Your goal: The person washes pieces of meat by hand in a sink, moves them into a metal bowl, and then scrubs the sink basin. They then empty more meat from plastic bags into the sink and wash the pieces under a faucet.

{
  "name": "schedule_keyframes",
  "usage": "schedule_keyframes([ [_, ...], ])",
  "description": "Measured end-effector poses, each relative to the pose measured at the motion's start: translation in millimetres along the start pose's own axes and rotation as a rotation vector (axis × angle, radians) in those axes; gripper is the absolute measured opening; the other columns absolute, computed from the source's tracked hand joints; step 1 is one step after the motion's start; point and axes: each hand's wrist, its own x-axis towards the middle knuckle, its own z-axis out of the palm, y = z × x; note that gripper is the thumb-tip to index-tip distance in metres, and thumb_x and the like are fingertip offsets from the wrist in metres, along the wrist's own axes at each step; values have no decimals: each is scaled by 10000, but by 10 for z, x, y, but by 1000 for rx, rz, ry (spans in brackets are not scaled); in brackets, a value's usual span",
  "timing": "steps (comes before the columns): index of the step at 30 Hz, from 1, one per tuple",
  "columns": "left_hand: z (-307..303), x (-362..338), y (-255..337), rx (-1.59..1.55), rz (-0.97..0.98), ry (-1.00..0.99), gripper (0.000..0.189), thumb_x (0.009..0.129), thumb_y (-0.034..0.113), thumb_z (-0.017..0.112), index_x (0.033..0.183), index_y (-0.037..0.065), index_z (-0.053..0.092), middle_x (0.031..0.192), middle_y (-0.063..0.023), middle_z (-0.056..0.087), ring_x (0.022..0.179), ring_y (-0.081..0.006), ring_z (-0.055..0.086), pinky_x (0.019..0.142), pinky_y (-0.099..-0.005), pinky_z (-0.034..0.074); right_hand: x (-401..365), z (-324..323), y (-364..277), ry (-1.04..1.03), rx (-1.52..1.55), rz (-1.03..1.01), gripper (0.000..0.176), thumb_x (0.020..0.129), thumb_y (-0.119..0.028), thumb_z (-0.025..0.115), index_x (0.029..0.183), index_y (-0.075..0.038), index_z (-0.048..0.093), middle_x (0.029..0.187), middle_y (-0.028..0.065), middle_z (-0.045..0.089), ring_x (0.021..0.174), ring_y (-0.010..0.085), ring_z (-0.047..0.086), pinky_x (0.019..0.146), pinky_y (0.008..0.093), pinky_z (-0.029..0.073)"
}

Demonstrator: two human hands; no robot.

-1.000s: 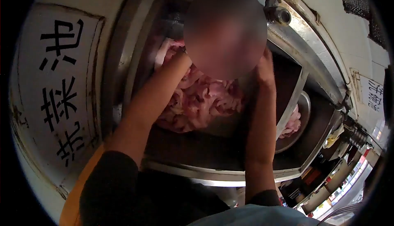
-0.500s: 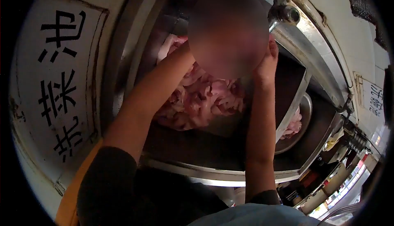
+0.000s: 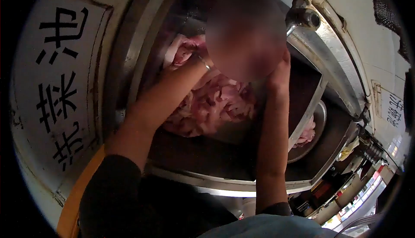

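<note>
Both my bare forearms reach into a steel sink (image 3: pixel 216 185) holding a heap of pink raw meat (image 3: pixel 207 108). My left wrist (image 3: pixel 199 66), with a thin bracelet on it, lies over the far part of the heap; the hand beyond it is hidden by a blurred patch. My right hand (image 3: pixel 280 74) is raised at the heap's right edge, next to the sink's divider wall (image 3: pixel 308 108). Its fingers vanish into the same blur, so what either hand holds cannot be seen.
A metal bowl (image 3: pixel 319 118) with more pink meat stands in the right basin. A tap fitting (image 3: pixel 304 18) sticks out above the sink. A white wall panel with black characters (image 3: pixel 58 78) is at left. Shelves with goods show at lower right.
My right hand rose along the divider wall and stays high. My left arm pushed slightly farther over the meat, and the bracelet on its wrist now shows.
</note>
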Motion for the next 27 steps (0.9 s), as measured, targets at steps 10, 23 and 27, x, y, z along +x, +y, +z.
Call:
schedule_keyframes([
  [10,167,210,-7,663,555,178,380,747,230,668,1033,17,535,734,-61,611,675,-152,588,608,-288,469,-133,-20,-378,35,330,-66,276,878,-289,500,1027,-56,518,659,18,533,527,132,505,464,307,458],
  [23,-65,135,-272,86,284,51,231,752,115,598,975,63,568,728,15,578,590,-59,525,464,-178,407,-361,-409,-390,-87,340,-146,401,887,-345,471,1085,1,508,706,25,561,512,91,474,482,216,413],
  [27,-184,-111,176,-152,-177,22,161,797,158,512,915,61,563,676,19,516,583,-55,489,446,-198,376,-191,-676,-141,145,-471,-427,439,852,-324,545,1072,52,492,829,101,598,819,185,588,692,299,509],
])
